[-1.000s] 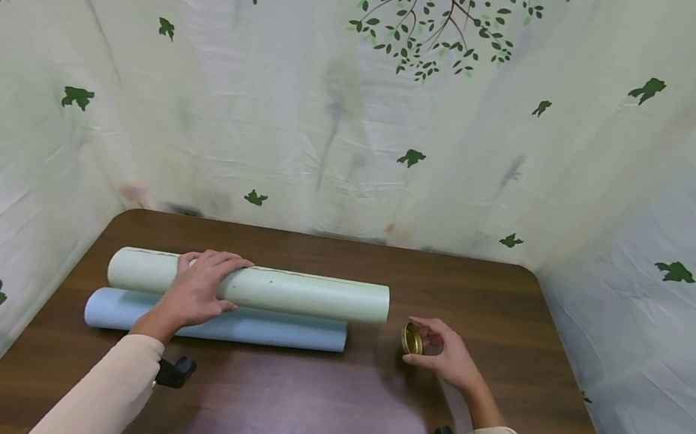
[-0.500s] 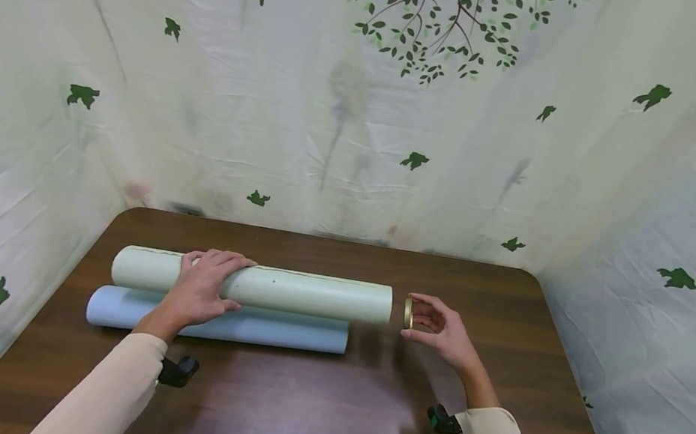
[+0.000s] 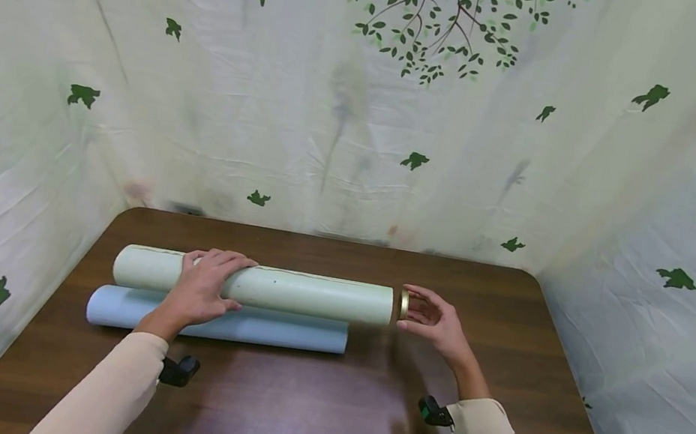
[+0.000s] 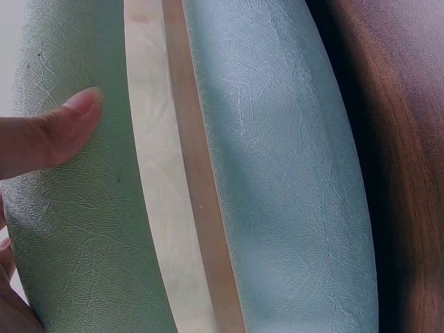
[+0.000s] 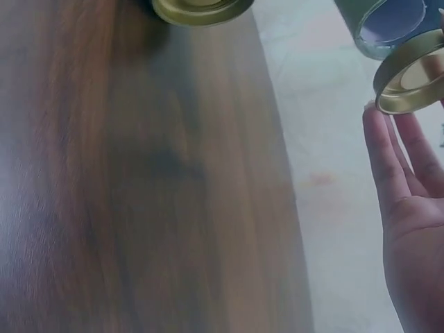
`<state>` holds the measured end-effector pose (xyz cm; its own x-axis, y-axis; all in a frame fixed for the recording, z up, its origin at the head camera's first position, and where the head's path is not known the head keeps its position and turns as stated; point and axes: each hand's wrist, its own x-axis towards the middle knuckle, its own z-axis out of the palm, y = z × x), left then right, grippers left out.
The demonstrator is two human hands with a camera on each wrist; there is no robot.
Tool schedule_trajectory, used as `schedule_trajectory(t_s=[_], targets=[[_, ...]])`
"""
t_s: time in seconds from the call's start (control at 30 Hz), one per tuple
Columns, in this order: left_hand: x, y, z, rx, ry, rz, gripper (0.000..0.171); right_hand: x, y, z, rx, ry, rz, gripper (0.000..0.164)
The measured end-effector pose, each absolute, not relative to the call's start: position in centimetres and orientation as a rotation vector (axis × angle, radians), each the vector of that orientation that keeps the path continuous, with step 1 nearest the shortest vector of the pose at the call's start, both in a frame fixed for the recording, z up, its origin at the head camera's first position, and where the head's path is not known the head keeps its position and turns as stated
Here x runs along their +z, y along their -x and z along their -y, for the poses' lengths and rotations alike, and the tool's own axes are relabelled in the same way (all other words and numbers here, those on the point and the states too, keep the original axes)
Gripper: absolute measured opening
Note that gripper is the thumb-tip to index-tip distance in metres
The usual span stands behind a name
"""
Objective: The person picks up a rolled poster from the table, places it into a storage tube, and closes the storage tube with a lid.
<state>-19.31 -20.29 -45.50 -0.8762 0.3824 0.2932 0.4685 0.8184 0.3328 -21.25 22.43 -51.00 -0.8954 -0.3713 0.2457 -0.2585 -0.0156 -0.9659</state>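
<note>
My left hand (image 3: pixel 203 289) grips a pale green cardboard tube (image 3: pixel 315 295) from above. In the left wrist view its thumb (image 4: pixel 69 132) lies along the green surface. A light blue tube (image 3: pixel 275 331) lies on the near side, parallel to the green one. With fingertips and thumb, my right hand (image 3: pixel 440 326) pinches a round gold lid (image 3: pixel 404 305) by its rim, just off the green tube's right end. The right wrist view shows the tube's open mouth (image 5: pixel 392 21) beside the lid, whose hollow side partly faces that camera.
Both tubes are over a brown wooden table (image 3: pixel 289 413). A second gold round piece (image 5: pixel 201 10) shows at the top of the right wrist view; what it belongs to is cut off. Leaf-printed white curtains (image 3: pixel 254 119) hang around the table's back and sides.
My right hand has moved left and away from me, bringing the gold lid from lower right up level with the green tube's end and turning it edge-on. The left hand stays on the tube.
</note>
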Motion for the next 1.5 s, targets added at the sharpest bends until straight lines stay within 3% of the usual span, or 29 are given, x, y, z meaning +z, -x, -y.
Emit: schedule_trajectory(t_s=[1.5], targets=[[-45.0, 19.4, 19.9, -0.629, 0.67, 2.752, 0.07, -50.7, 21.0, -20.8, -2.231, 0.683, -1.903, 0.057]])
